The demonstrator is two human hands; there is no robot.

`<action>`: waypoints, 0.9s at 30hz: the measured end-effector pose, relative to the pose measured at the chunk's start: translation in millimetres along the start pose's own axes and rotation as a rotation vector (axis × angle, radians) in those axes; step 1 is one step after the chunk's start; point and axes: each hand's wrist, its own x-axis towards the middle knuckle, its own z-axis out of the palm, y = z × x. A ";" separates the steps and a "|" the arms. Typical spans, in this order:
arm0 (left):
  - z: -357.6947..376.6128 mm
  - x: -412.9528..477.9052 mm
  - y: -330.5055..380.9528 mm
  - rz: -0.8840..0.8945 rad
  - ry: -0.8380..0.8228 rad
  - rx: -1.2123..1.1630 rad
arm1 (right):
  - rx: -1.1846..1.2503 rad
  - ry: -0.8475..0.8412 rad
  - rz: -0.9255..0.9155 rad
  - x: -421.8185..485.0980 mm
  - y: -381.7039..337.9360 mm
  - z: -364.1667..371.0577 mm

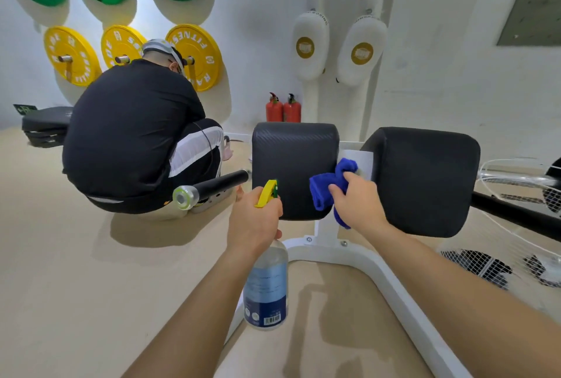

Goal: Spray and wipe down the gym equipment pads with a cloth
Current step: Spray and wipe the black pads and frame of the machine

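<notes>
Two black padded cushions sit side by side on a white machine frame point(349, 256): the left pad point(291, 159) and the right pad point(425, 177). My left hand point(253, 223) grips a clear spray bottle point(266, 286) by its neck, and the yellow trigger head points at the left pad. My right hand point(355, 198) holds a bunched blue cloth point(331, 183) in the gap between the pads, against the left pad's right edge.
A person in black point(133, 134) crouches on the floor to the left, next to a black handle bar point(212, 188). Green and yellow weight plates hang on the wall. Two red fire extinguishers point(283, 109) stand behind the pads. A white fan cage point(516, 256) lies at right.
</notes>
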 end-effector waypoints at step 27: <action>-281.2 -10.9 155.8 -0.372 -0.234 0.112 | 0.039 -0.432 0.151 24.0 -294.3 -131.3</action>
